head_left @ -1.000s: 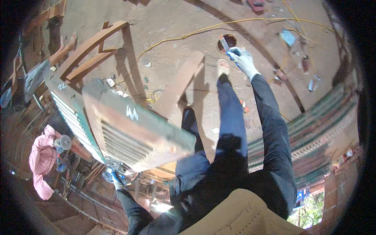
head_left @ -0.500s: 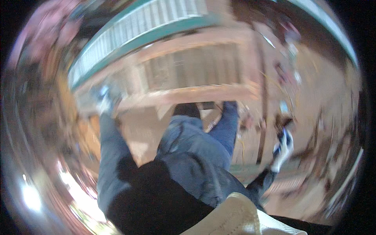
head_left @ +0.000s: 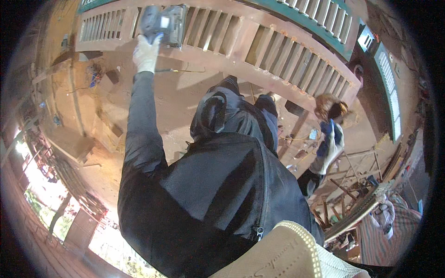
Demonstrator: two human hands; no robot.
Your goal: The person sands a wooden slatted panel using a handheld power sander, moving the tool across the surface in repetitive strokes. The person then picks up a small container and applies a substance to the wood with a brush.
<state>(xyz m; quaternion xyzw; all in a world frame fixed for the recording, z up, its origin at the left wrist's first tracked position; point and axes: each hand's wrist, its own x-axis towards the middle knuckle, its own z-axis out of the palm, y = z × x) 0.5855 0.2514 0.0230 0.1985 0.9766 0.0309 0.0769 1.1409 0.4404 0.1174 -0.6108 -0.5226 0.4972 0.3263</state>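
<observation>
My left hand (head_left: 147, 53), in a white and blue work glove, grips the near edge of a dark grey boxy container or tool (head_left: 175, 28) with a blurred rounded side and a pale patch. Its exact kind does not show. It is over the left part of a long reddish-brown slatted shutter frame (head_left: 241, 50). My right hand (head_left: 332, 141), gloved the same way, is closed around a brush-like thing with brown bristles (head_left: 325, 105) and a dark part beside them. Those bristles are by the right end of the frame.
Green-edged slatted panels (head_left: 320, 16) lie beyond the frame, and another one (head_left: 388, 88) stands at the right. Wooden stools or frames (head_left: 345, 199) are jumbled at lower right. A cable and small scraps lie on the brown floor (head_left: 178, 102). Boards (head_left: 69, 141) are at the left.
My view has turned and sharpened, with the slatted frame now higher and slanting down to the right. My left arm reaches farther forward. The right hand still holds the brush-like thing.
</observation>
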